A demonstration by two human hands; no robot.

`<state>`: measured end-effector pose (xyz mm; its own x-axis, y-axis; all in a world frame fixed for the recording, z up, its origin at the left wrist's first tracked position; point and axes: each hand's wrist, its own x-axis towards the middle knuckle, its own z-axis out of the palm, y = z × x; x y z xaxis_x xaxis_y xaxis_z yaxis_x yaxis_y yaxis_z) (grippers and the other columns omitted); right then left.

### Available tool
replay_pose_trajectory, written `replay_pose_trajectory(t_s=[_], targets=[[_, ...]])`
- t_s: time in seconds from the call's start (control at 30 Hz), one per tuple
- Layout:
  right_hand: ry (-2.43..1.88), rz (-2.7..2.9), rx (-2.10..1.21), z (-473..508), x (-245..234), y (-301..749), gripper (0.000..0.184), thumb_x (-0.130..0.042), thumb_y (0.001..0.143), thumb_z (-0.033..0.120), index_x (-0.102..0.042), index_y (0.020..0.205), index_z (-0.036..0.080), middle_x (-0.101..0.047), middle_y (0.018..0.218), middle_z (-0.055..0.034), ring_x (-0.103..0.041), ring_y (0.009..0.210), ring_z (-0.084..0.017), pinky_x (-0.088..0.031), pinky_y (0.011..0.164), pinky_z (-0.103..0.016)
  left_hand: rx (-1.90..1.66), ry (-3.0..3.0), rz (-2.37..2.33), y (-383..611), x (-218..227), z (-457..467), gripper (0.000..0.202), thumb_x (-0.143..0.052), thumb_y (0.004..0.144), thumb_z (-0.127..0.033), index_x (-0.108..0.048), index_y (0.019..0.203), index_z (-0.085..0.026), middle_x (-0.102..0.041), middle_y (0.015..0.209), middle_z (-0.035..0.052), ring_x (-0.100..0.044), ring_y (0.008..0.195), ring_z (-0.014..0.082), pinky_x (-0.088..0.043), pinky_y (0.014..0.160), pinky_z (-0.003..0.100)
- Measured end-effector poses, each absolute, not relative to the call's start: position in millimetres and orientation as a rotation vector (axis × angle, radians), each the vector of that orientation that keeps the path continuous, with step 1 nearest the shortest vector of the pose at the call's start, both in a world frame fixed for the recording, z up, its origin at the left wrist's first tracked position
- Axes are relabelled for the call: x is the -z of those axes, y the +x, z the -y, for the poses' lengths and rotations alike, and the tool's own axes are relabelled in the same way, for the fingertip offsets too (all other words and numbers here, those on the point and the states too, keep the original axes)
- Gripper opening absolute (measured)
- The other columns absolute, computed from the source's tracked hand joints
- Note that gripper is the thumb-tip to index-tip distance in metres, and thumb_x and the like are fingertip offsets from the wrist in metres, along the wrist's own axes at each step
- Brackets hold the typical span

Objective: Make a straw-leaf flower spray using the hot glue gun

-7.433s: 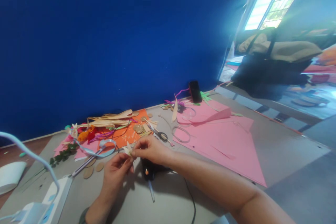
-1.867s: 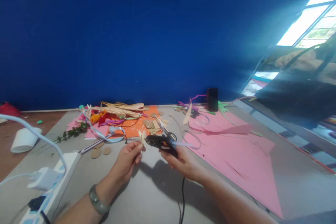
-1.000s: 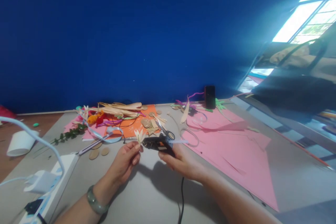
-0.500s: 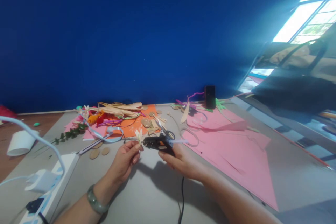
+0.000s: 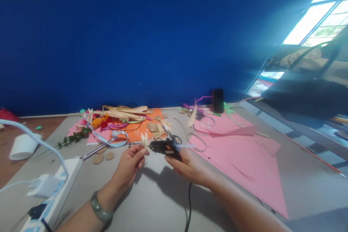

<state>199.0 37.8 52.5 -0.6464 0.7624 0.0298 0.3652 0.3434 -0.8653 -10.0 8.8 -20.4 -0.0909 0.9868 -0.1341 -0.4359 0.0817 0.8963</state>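
Between the thumb and fingers of my left hand (image 5: 132, 163) is a small pale flower (image 5: 144, 140) with pointed petals, held upright. My right hand (image 5: 187, 166) is wrapped round a black hot glue gun (image 5: 165, 148), a translucent glue stick (image 5: 186, 146) jutting from its rear. The gun's nozzle points left and is close against the flower; whether they touch I cannot tell. A black cord hangs from the gun toward the near edge. Dark-handled scissors (image 5: 176, 139) lie just behind the gun.
Pink paper sheets (image 5: 244, 159) cover the right side. Behind my hands lie orange paper (image 5: 136, 133), dried husk strips (image 5: 125, 111) and wooden discs (image 5: 98, 158). At left are a power strip (image 5: 65, 174), a white cup (image 5: 24, 146) and a utility knife (image 5: 96, 148). A phone (image 5: 218, 100) leans on the blue partition.
Almost nothing differs. Both hands keep their hold on the flower and the glue gun, and the whole view has shifted by a few pixels.
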Motion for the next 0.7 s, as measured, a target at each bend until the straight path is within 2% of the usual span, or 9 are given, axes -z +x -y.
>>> replay_pose_trajectory(t_s=[0.27, 0.43, 0.7], targets=[[-1.008, 2.185, -1.206, -34.3, -55.1, 197.5, 0.021, -0.047, 0.091, 0.031, -0.057, 0.079, 0.017, -0.051, 0.054, 0.0021, -0.05, 0.058, -0.015, -0.041, 0.057, -0.025, -1.408, 0.758, -1.001, -10.4, 23.7, -10.3, 0.029, -0.08, 0.069, -0.036, -0.063, 0.071, -0.013, -0.051, 0.051, -0.0061, -0.035, 0.041, 0.0021, -0.023, 0.042, 0.015], [-0.997, 2.188, -1.192, -33.1, -54.5, 197.9, 0.023, -0.047, 0.091, 0.032, -0.056, 0.075, 0.018, -0.049, 0.052, 0.0018, -0.051, 0.06, -0.017, -0.042, 0.06, -0.026, -1.417, 0.744, -1.007, -9.9, 22.7, -9.5, 0.029, -0.08, 0.068, -0.036, -0.063, 0.071, -0.013, -0.056, 0.057, -0.0035, -0.036, 0.041, 0.0018, -0.023, 0.041, 0.015], [-1.006, 2.17, -1.215, -35.4, -54.5, 198.3, 0.023, -0.049, 0.091, 0.036, -0.058, 0.079, 0.018, -0.05, 0.053, 0.0016, -0.051, 0.058, -0.017, -0.043, 0.058, -0.026, -1.407, 0.755, -1.014, -8.7, 17.6, -8.4, 0.03, -0.08, 0.067, -0.037, -0.063, 0.069, -0.013, -0.045, 0.046, -0.0077, -0.033, 0.04, 0.0032, -0.022, 0.041, 0.016]])
